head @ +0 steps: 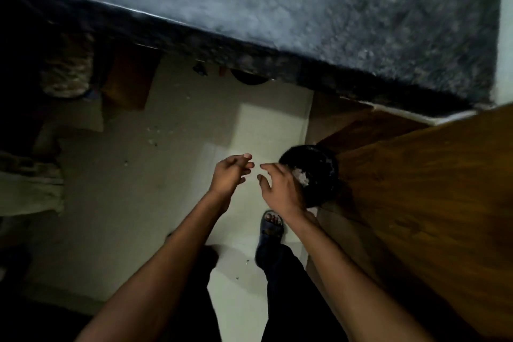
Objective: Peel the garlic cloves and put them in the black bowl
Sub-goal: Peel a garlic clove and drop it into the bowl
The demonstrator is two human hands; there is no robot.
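Observation:
A black round container [319, 166] stands low at the right beside a wooden cabinet, with pale papery flakes [301, 176] inside its near rim; whether it is the black bowl I cannot tell. My right hand [280, 189] hovers over its left edge, palm down and fingers spread, holding nothing. My left hand [229, 175] is just left of it above the floor, with its fingers loosely curled and slightly apart. A small pale spot [246, 155] shows at its topmost fingertip, either a nail or a bit of garlic. No whole garlic clove is visible.
A dark speckled stone counter [277, 22] runs across the top, with a sink rim at the far right. A wooden cabinet [416, 189] fills the right side. Below are a pale tiled floor [166, 175] with scattered bits and my sandalled foot [270, 226].

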